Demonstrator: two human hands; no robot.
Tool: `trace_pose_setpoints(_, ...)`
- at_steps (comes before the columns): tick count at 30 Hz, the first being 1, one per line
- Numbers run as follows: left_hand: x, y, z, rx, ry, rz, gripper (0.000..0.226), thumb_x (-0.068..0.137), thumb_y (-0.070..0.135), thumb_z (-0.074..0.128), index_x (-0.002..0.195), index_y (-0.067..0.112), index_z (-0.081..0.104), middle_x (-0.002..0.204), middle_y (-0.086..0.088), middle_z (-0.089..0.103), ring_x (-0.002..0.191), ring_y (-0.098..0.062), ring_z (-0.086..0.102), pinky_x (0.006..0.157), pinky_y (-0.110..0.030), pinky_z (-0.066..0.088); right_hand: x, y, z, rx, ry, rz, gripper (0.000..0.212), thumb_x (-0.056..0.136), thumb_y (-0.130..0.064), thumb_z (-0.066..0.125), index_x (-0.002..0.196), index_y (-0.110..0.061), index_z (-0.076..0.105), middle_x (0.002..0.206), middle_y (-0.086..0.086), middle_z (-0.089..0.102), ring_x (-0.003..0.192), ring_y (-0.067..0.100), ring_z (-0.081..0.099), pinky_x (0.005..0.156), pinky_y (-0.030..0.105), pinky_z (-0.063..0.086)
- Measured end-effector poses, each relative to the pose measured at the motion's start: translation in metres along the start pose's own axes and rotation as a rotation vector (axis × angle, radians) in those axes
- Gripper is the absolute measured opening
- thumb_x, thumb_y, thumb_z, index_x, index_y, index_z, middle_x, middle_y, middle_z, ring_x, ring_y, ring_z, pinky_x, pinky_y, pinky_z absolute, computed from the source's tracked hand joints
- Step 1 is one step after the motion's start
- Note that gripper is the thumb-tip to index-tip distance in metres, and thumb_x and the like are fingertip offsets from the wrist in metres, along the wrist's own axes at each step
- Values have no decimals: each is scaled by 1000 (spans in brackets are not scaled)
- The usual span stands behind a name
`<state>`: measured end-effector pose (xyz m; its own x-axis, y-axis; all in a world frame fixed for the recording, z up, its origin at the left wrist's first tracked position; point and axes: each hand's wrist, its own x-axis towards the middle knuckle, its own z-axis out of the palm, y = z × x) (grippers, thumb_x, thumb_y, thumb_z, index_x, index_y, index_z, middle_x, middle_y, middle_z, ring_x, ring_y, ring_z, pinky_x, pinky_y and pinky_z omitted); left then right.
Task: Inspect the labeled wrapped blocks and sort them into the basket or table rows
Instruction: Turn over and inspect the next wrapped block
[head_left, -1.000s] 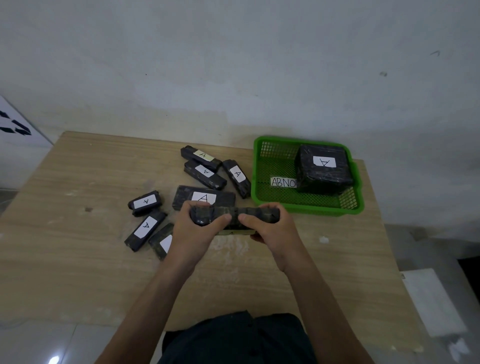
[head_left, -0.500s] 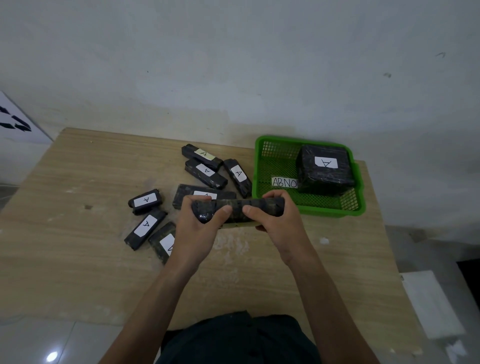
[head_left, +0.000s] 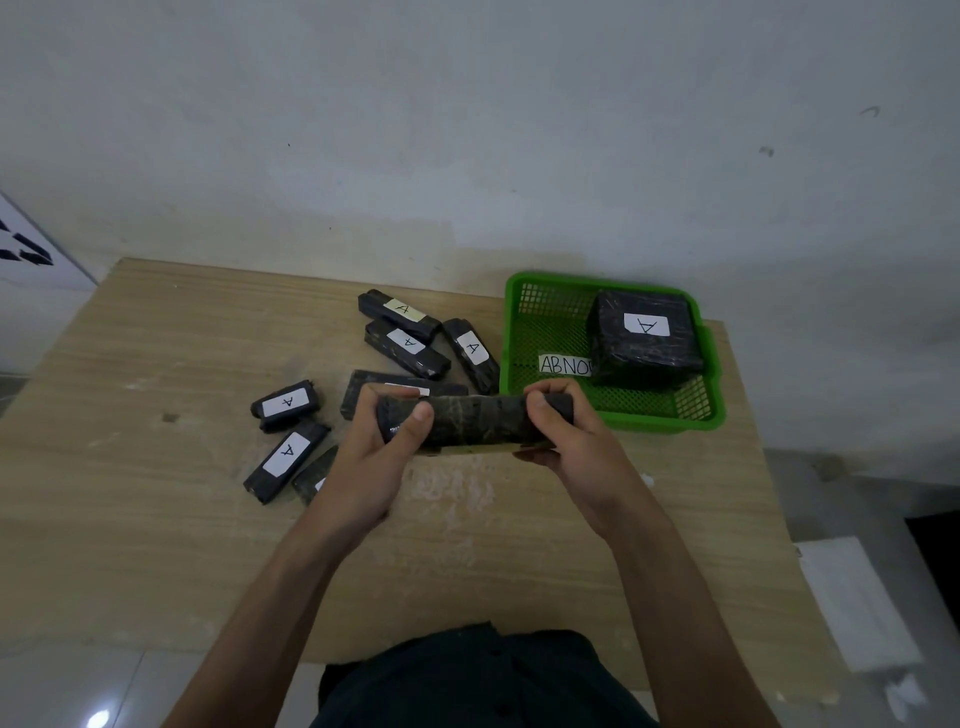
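Hands at centre frame hold one wrapped block (head_left: 475, 421) level above the bench (head_left: 156, 493). The left hand (head_left: 374, 457) curls round its left end, thumb on the near face; the right hand (head_left: 566, 447) curls round its right end. Fingers cover both ends, and no label shows on the face turned to the camera.

At upper right of the hands, a green basket (head_left: 665, 422) holds a large block (head_left: 644, 353) marked "A". This block cuts off a white strip (head_left: 563, 365), which reads "ABNO".

Left of the basket lie loose blocks (head_left: 408, 345), five of them with readable "A" labels. A flat block (head_left: 400, 382) behind the knuckles shows only the edge of its label. Another block (head_left: 311, 470) is half hidden by the left wrist.
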<state>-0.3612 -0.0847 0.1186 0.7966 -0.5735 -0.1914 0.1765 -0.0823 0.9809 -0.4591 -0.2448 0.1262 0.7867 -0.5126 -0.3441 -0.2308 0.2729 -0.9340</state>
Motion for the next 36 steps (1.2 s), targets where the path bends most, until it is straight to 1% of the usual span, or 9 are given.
trace_pose_setpoints(4, 3, 2, 3, -56, 21, -19, 12, 92, 23, 52, 101, 16, 53, 89, 6, 67, 82, 0, 64, 68, -14, 50, -1, -4, -3, 14, -38, 29, 10, 98, -20, 48, 89, -18, 51, 90, 0, 57, 87, 16, 56, 82, 38, 51)
trace_pose_setpoints(12, 5, 0, -1, -69, 33, -45, 14, 93, 29, 49, 87, 29, 61, 95, 0, 65, 95, -17, 60, 87, -37, 48, -3, 0, -6, 128, -52, 37, 19, 99, -18, 44, 86, -18, 57, 89, -2, 62, 85, 15, 57, 81, 39, 50)
trace_pose_setpoints(15, 6, -3, -4, -52, -14, -33, 13, 92, 37, 53, 102, 39, 61, 113, 4, 62, 109, -13, 56, 99, -40, 43, -3, 0, -9, 262, -81, 35, 15, 91, -3, 52, 92, -16, 59, 94, 2, 57, 84, 13, 58, 75, 30, 53)
trace_pose_setpoints(18, 8, -3, -5, -113, -57, -83, 41, 80, 56, 53, 120, 49, 53, 136, 3, 50, 124, -13, 48, 103, -37, 38, -3, 1, -11, 408, -104, -27, 45, 67, 3, 54, 108, -16, 57, 106, 4, 53, 85, 12, 58, 73, 25, 52)
trace_pose_setpoints(22, 8, -7, -1, -213, 11, -204, 38, 94, 32, 51, 131, 21, 49, 123, -5, 60, 95, -6, 67, 74, -23, 52, -1, 3, -10, 371, -74, -41, 72, 62, 8, 52, 128, -19, 46, 122, 6, 47, 94, 13, 54, 73, 21, 53)
trace_pose_setpoints(26, 5, -11, -2, -177, 49, -226, 37, 91, 21, 57, 127, 15, 53, 121, -10, 63, 98, -16, 65, 81, -29, 49, -6, 1, -12, 326, -98, 128, 63, 84, 7, 57, 135, -23, 37, 115, 9, 59, 84, 18, 67, 69, 30, 58)
trace_pose_setpoints(30, 2, -12, -4, -122, 24, -206, 38, 86, 21, 64, 123, 27, 55, 126, -8, 58, 108, -21, 61, 92, -37, 48, -10, 1, -15, 231, -151, 267, 67, 66, -12, 73, 126, -21, 45, 120, 11, 58, 85, 28, 69, 63, 44, 61)
trace_pose_setpoints(33, -3, -11, -4, -48, -21, -182, 43, 71, 33, 76, 108, 42, 56, 130, -5, 53, 115, -24, 57, 100, -45, 45, -13, -1, -15, 128, -166, 272, 51, 72, -8, 73, 116, -20, 50, 111, 10, 61, 74, 24, 69, 51, 37, 58)
trace_pose_setpoints(36, -9, -16, -2, -54, -12, -140, 37, 82, 15, 70, 107, 36, 52, 125, -7, 55, 110, -26, 59, 92, -40, 49, -12, 1, -16, 42, -142, 231, 42, 79, -3, 71, 110, -21, 49, 104, 6, 62, 74, 23, 67, 46, 30, 54)
